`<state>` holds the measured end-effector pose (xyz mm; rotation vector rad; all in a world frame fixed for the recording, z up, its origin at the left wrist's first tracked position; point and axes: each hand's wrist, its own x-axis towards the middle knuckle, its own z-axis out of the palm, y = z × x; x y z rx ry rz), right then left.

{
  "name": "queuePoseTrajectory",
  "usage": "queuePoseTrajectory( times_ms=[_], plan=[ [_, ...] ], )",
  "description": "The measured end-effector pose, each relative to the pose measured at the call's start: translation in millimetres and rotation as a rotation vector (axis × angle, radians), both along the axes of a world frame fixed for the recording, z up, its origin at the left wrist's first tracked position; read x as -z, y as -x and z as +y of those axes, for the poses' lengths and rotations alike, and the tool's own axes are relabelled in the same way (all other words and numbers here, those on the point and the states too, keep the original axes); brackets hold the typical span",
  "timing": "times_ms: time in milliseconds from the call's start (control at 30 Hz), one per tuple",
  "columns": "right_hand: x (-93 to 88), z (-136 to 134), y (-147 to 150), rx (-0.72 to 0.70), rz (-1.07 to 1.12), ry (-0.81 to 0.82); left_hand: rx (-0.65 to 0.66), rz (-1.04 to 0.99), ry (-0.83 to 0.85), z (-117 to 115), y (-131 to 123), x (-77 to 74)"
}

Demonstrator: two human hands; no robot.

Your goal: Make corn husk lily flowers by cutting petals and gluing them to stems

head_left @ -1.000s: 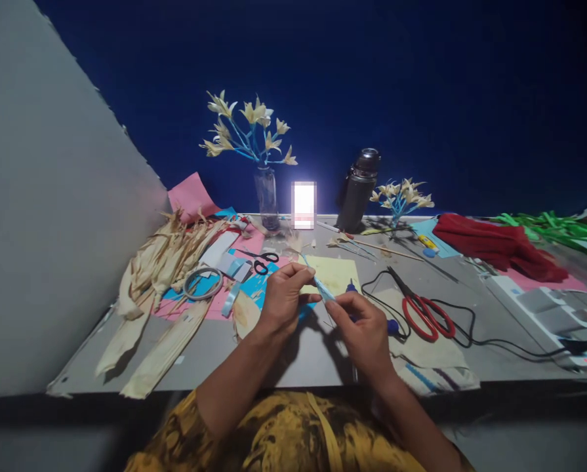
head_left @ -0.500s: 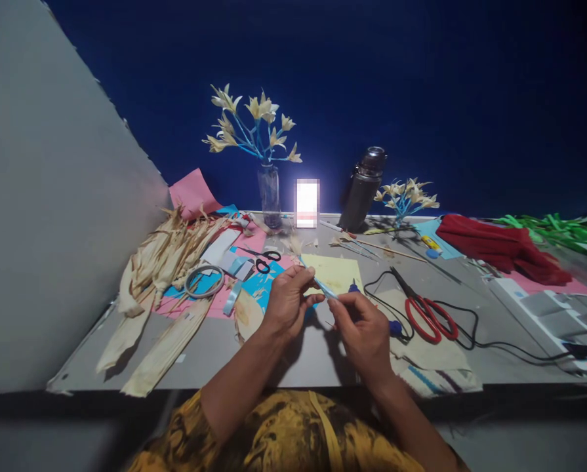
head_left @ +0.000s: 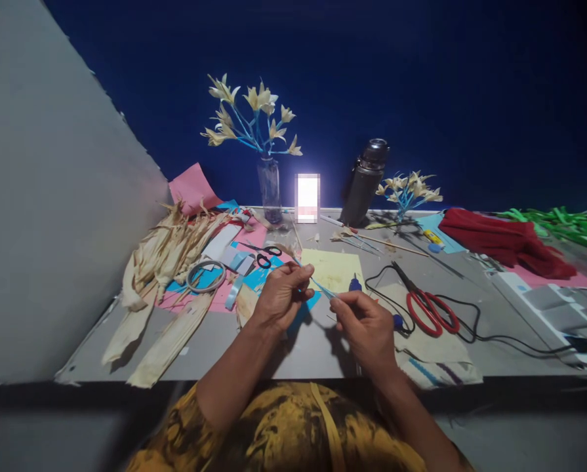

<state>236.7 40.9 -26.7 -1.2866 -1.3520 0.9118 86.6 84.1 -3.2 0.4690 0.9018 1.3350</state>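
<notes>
My left hand point(head_left: 283, 294) is closed, thumb and fingers pinching a thin blue flower stem point(head_left: 323, 287). Its upper end passes beyond that hand, where the flower head is hard to make out. The stem's lower end sits in a pinch of my right hand point(head_left: 364, 321), to the right and slightly nearer me. Whether a loose blue strip is wrapped on it there I cannot tell. Just beyond the hands lies a yellow sheet point(head_left: 330, 267), with a blue pointed tool point(head_left: 355, 282) at its right corner. Black scissors point(head_left: 263, 254) rest on blue paper behind my left hand.
Dried husks point(head_left: 150, 262) and a tape roll point(head_left: 206, 276) lie left. A glass vase point(head_left: 270, 193) of cream flowers and a dark flask point(head_left: 364, 187) stand at the back. Red-handled scissors point(head_left: 431, 311), a black cord point(head_left: 500, 335) and a red cloth point(head_left: 504, 242) are right.
My left hand has shifted slightly left and turned, and the flower head beyond it shows less. A little more thin stem is seen between my hands. The view has tilted slightly.
</notes>
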Motion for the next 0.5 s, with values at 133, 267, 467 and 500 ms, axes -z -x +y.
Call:
queuePoseTrajectory(
  times_ms=[133, 267, 467, 500],
  plan=[
    [-0.9, -2.1, 2.8, -0.012, -0.019, -0.042, -0.050, 0.074, -0.026, -0.2, -1.3, 1.1],
    [-2.2, -3.2, 4.8, -0.024, -0.028, -0.087, -0.106, 0.127, -0.047, -1.7, -4.7, 2.2],
    [1.9, -3.1, 0.4, -0.037, 0.014, -0.047, 0.043, 0.048, -0.078, -8.4, -2.1, -0.4],
    [2.6, -2.9, -0.7, -0.041, 0.028, -0.028, 0.090, 0.025, -0.085, -10.1, 0.1, -1.3]
  ],
)
